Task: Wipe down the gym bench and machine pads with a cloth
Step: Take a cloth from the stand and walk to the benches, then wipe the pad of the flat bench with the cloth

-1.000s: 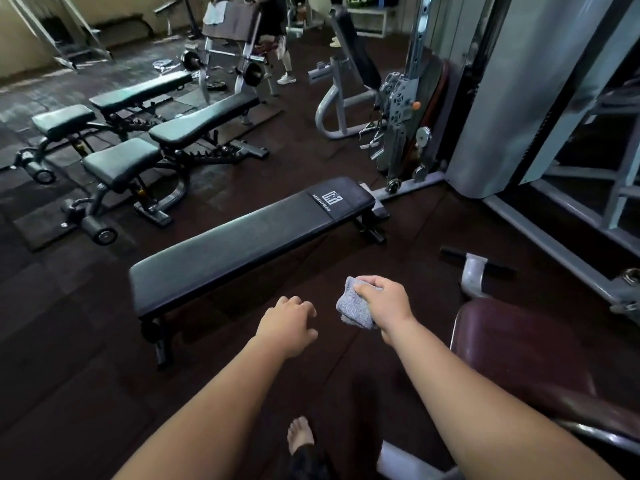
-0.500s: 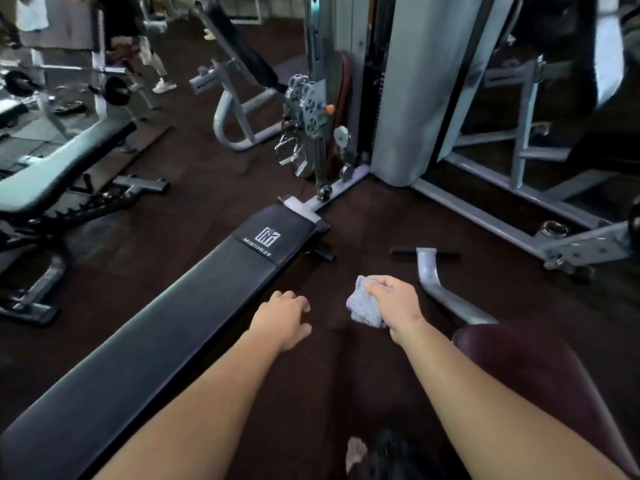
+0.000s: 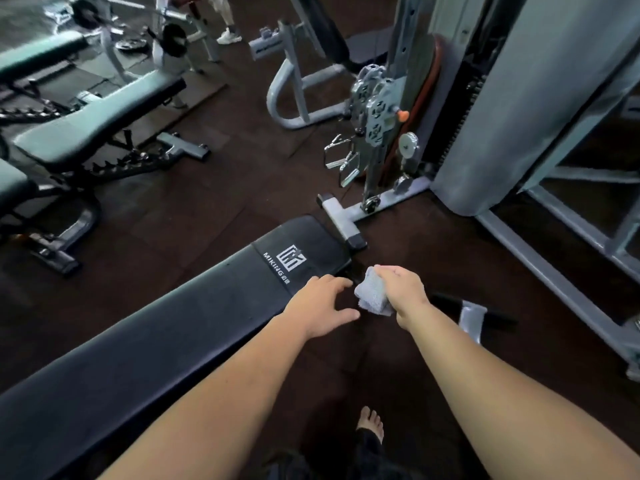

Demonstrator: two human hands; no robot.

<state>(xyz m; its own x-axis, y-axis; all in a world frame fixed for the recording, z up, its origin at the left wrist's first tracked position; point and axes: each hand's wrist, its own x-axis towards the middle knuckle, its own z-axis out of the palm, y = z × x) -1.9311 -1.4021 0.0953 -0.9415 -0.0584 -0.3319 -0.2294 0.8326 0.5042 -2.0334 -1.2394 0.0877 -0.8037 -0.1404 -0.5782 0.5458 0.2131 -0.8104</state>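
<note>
One long flat bench [image 3: 180, 341] fills the frame from lower left up to centre. It has a black padded top, smooth and slightly glossy with rounded edges, and a white logo [image 3: 292, 259] near the far end. It looks heavy and steady, so I'd expect it to take firm wiping pressure without shifting, and that slick cover should let fabric glide.

Upper right, the cable machine [image 3: 512, 98] stands tall in hard grey painted steel. Upper left, more adjustable benches [image 3: 93, 129] with the same dark padding.

Now the hands, centre frame. The left hand [image 3: 320, 311] is open, fingers loosely spread over the bench's near edge; whether it touches, I can't tell. The right hand [image 3: 403, 289] is clenched round the cloth [image 3: 372, 294], just off the bench's far end and above the dark floor [image 3: 207, 209]. The cloth is small, grey, soft and nubbly, folded into a wad. It should be light and floppy, best held bunched in the palm, as here.
</note>
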